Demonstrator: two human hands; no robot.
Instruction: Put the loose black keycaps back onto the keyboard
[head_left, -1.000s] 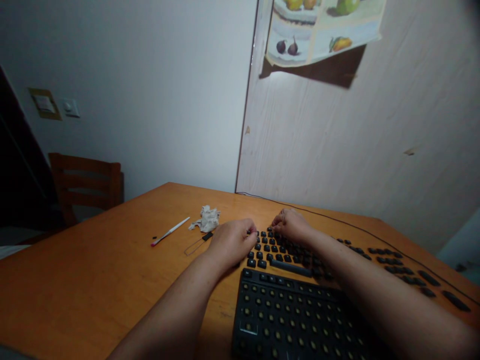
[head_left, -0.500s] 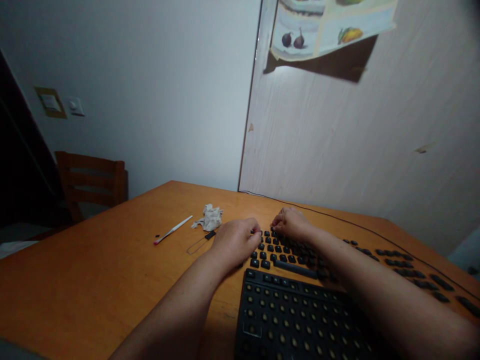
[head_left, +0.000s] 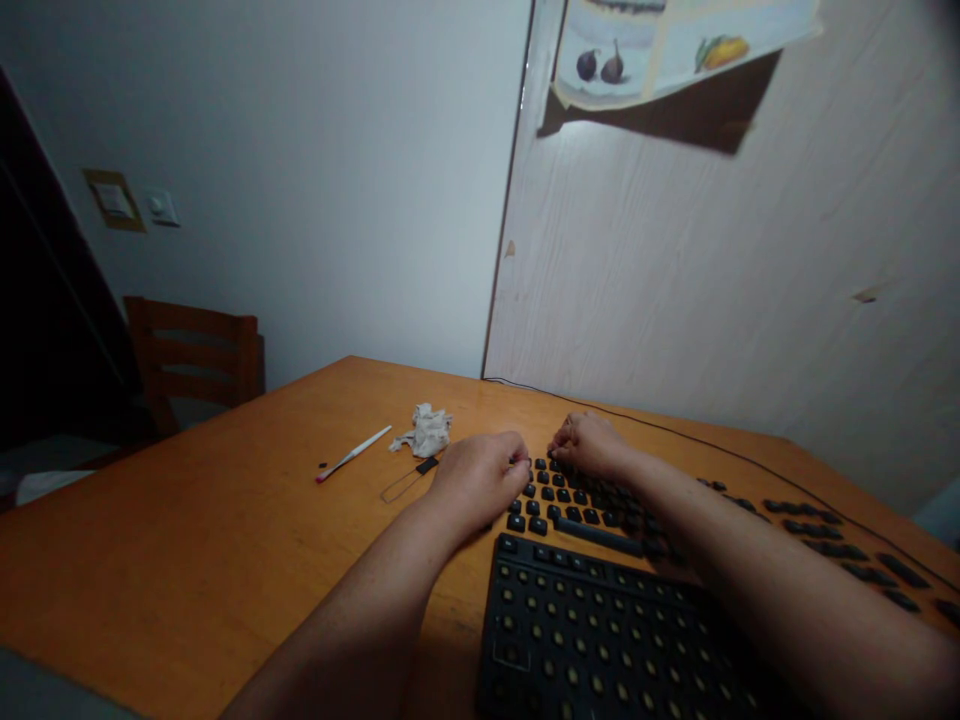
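Observation:
Rows of loose black keycaps (head_left: 563,495) lie on the wooden table, with a long spacebar (head_left: 600,537) in front of them. At their left end is my left hand (head_left: 480,478), thumb and fingers pinched together; whatever is between the fingertips is hidden. My right hand (head_left: 589,443) reaches to the far row, its bent fingertips closed on a small black keycap (head_left: 553,455). Closer to me sits a black keyboard (head_left: 600,640), most of its key sockets bare. My right forearm covers part of the keyboard and some of the keycaps.
Left of my hands are a crumpled tissue (head_left: 427,432), a wire keycap puller (head_left: 409,480), a white brush-like stick (head_left: 356,453) and a small dark piece (head_left: 322,465). More keycaps (head_left: 825,535) lie right. A cable (head_left: 675,428) runs behind; a chair (head_left: 199,360) stands left.
The whole view has shifted slightly, so everything appears a little further right. Both hands stay at nearly the same spots among the keycaps, fingers still closed.

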